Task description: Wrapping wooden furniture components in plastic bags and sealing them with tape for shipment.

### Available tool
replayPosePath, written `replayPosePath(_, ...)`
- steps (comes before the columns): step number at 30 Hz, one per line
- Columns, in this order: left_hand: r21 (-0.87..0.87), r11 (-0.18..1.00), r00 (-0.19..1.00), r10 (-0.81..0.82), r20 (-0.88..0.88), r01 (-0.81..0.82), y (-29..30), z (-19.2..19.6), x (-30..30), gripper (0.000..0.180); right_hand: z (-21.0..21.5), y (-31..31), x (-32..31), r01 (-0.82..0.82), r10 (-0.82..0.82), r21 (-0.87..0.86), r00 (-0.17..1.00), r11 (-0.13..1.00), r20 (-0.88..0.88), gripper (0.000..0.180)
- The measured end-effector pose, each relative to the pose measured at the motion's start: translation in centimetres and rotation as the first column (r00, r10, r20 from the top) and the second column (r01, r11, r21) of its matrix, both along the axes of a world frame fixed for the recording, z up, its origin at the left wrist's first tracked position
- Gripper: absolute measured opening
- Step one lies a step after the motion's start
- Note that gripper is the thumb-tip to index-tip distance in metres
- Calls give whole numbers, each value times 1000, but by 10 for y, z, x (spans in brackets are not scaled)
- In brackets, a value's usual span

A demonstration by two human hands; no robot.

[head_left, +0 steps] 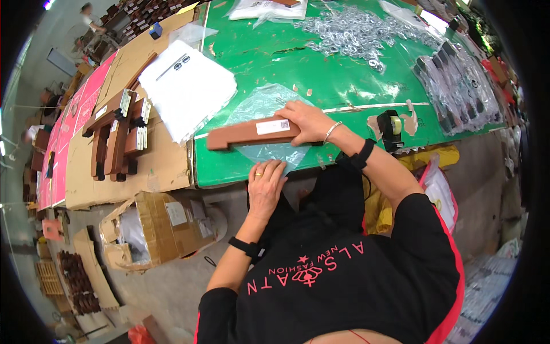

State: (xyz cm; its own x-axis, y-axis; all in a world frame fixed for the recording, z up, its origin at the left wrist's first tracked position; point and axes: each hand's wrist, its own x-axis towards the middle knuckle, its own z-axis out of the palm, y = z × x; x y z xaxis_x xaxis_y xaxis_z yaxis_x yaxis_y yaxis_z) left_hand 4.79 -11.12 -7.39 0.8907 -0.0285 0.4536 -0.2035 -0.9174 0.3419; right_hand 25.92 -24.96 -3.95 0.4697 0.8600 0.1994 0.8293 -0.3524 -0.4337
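A brown wooden bar [243, 135] with a notched end and a white label lies across a clear plastic bag [269, 103] on the green tabletop. My right hand [309, 122] grips the bar's right end, thumb on the near side and fingers over the far side. At the table's front edge, my left hand [266, 186] has its fingers bent together on the near edge of the bag, just below the bar. A stack of flat clear bags [189, 86] lies to the left of the bar.
Brown wooden pieces with metal ends [119, 132] are piled on cardboard at the left. A black tape dispenser [391, 129] stands right of my right hand. Metal hardware [349, 31] is heaped at the back, bagged parts [458, 89] lie far right. An open carton [154, 229] sits below.
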Motion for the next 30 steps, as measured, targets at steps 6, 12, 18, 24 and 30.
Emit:
replayPosePath(6, -92, 995, 998, -24, 50, 28, 7, -1, 9, 28, -4, -4, 11, -90, 87, -36, 994, 995, -61, 82)
replayPosePath(12, -69, 997, 999, -42, 18, 43, 14, -3, 19, 14, -8, -4, 28, -141, 141, 13, 970, 990, -198, 82)
replayPosePath(18, 173, 981, 989, 59, 137, -83, 9, 2, 21, 5, 0, -3, 21, -129, 126, -8, 980, 992, -153, 78)
replayPosePath(24, 124, 989, 994, 71, 87, -82, 6, -21, 20, 3, -2, -5, 25, -156, 149, -26, 973, 987, -176, 77)
replayPosePath(30, 176, 978, 989, 94, 115, -114, 1, -23, 18, 6, 4, -2, 27, -124, 124, 18, 954, 992, -272, 74)
